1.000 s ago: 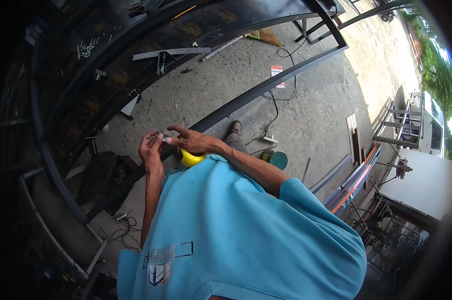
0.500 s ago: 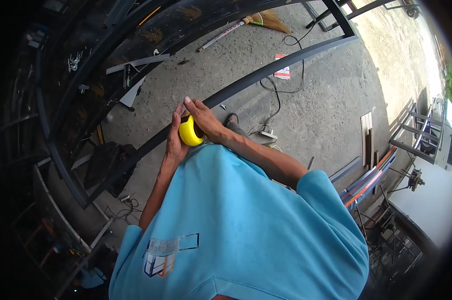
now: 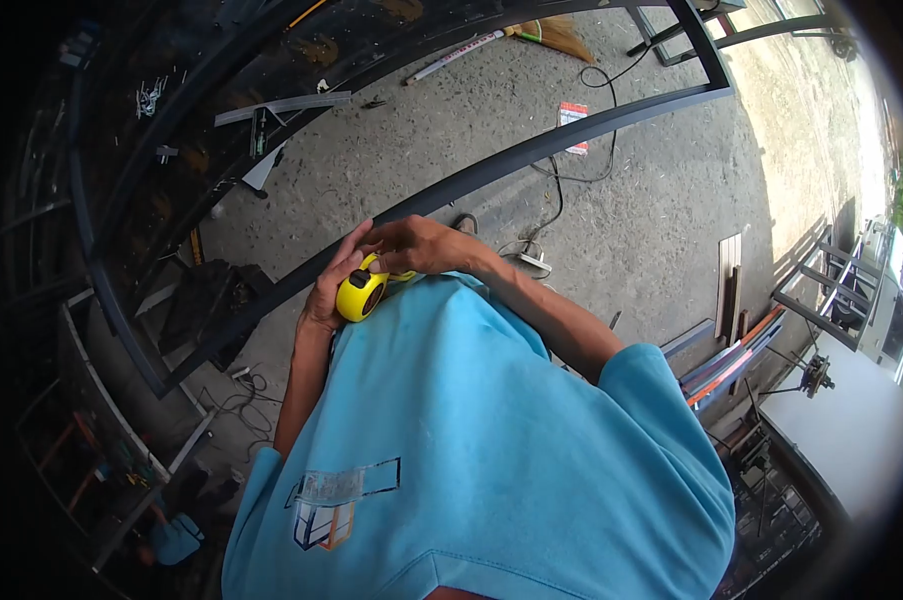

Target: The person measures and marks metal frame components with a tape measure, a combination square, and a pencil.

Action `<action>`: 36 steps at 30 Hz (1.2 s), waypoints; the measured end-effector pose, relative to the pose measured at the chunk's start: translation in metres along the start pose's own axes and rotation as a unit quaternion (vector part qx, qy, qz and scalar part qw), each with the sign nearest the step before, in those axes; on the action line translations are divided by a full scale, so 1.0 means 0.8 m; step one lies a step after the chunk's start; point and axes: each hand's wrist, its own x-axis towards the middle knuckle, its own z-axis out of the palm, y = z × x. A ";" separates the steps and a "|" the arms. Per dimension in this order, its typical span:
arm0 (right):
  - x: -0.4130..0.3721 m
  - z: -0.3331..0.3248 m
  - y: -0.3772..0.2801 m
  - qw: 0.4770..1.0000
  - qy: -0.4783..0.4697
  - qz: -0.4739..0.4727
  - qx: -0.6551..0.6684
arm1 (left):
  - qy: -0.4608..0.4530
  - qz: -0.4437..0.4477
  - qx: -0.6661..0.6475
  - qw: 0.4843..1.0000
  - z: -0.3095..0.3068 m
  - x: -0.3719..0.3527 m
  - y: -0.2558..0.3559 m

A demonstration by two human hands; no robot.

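Gripping yellow tape measure (image 3: 359,293) with left fingers (image 3: 343,268), left of centre, right fingers (image 3: 389,236) bent over it — grip unclear — beside dark frame (image 3: 501,166).

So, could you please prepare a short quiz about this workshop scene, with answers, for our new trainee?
1. Choose one. What does the left hand hold?
A) a hammer
B) a yellow tape measure
C) a paintbrush

2. True or false? The broom lies on the concrete floor.

3. Fill in the missing word. A black ______ lies in a curve on the floor, close to the red and white paper.

Key: 1 is B; 2 is true; 3 is cable.
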 end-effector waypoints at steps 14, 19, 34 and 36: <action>-0.017 -0.004 -0.020 0.994 0.087 0.048 0.052 | -0.096 -0.027 0.296 0.950 -0.047 -0.019 0.042; -0.108 -0.144 -0.019 0.931 0.254 0.058 -0.256 | -0.184 -0.137 0.436 0.870 -0.089 -0.008 0.065; -0.360 -0.547 0.126 0.655 0.501 0.208 -0.525 | 0.093 -0.065 0.632 0.766 0.009 0.016 0.051; -0.377 -0.580 0.143 0.681 0.449 0.234 -0.530 | 0.111 -0.040 0.650 0.751 0.018 0.032 0.046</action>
